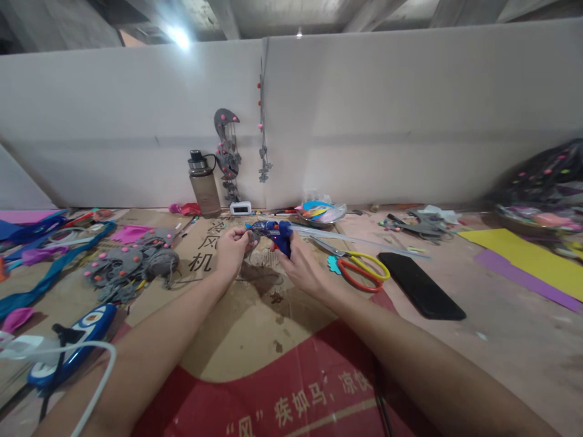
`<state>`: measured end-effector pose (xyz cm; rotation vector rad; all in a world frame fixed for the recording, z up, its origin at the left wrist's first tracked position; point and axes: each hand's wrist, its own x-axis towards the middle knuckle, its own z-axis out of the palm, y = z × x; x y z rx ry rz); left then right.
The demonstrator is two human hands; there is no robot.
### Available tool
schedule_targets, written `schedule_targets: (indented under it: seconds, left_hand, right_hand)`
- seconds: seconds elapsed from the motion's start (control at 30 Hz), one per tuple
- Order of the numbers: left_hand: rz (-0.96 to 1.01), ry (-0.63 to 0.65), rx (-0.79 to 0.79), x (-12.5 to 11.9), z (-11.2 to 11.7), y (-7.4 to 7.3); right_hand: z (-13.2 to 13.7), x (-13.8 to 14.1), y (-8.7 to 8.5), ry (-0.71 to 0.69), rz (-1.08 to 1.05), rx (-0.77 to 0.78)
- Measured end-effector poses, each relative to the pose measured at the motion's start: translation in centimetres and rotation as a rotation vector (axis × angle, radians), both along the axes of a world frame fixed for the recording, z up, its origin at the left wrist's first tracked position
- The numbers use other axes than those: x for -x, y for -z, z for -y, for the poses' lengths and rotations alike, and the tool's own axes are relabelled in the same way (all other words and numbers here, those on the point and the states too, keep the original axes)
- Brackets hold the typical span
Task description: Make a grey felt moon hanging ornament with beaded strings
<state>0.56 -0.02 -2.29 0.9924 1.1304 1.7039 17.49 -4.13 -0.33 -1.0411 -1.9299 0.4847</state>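
My right hand is closed around a blue hot glue gun, its nozzle turned left toward my other hand. A long clear glue stick runs out to the right behind the gun. In my left hand a small grey piece is pinched at the fingertips, close by the nozzle; its exact shape is too small to make out. Both hands are above a flattened cardboard box with dark stains on it.
Scissors with red and yellow handles and a black phone lie to the right. Left are grey felt pieces with pink dots and a blue power strip with cables. A bottle stands at the back wall.
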Motion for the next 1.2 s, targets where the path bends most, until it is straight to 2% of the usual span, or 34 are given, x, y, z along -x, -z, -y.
schedule_targets:
  seconds: [0.23,0.47,0.57,0.63,0.67,0.73,0.8,0.93,1.03,1.1,1.13,1.2]
  left_hand:
    - [-0.012,-0.013,0.011,0.1,-0.1,0.1]
    - [0.02,-0.005,0.009,0.3,-0.2,0.3]
    - [0.038,-0.012,0.017,0.2,-0.1,0.0]
    - [0.052,-0.033,0.035,0.1,0.0,-0.3]
    - [0.063,-0.041,0.039,0.1,0.1,-0.5]
    - [0.083,-0.048,0.032,0.0,0.2,-0.7]
    - [0.082,-0.037,0.014,-0.1,0.2,-0.8]
    - [-0.006,-0.011,-0.013,-0.1,0.3,-0.9]
    - [-0.15,-0.006,-0.07,0.0,0.7,-1.6]
    - [-0.284,-0.026,-0.147,-0.1,1.3,-2.3]
    - [-0.355,-0.038,-0.181,-0.2,1.6,-2.6]
    - [-0.475,-0.065,-0.236,-0.5,2.3,-3.0]
  right_hand:
    - [-0.3,0.0,0.5,0.018,-0.021,-0.006]
    - [0.0,0.0,-0.5,0.005,-0.061,0.002]
    - [-0.6,-0.3,-0.1,0.064,-0.103,-0.006]
    - [-1.6,-0.6,0.7,0.115,-0.134,0.095]
    - [-2.1,-0.8,1.1,0.138,-0.131,0.198]
    - [-3.3,-1.2,1.8,0.175,-0.03,0.404]
    - [-4.1,-1.8,2.2,0.214,0.109,0.479]
    - [-4.1,-2.8,1.7,0.284,0.3,0.435]
    - [-3.2,-3.1,0.8,0.376,0.38,0.237]
    - [-2.5,-2.5,0.2,0.368,0.308,0.054]
    - [-2.2,-2.0,0.0,0.316,0.212,0.01]
    - [-1.7,-0.5,-0.3,0.126,-0.07,0.077]
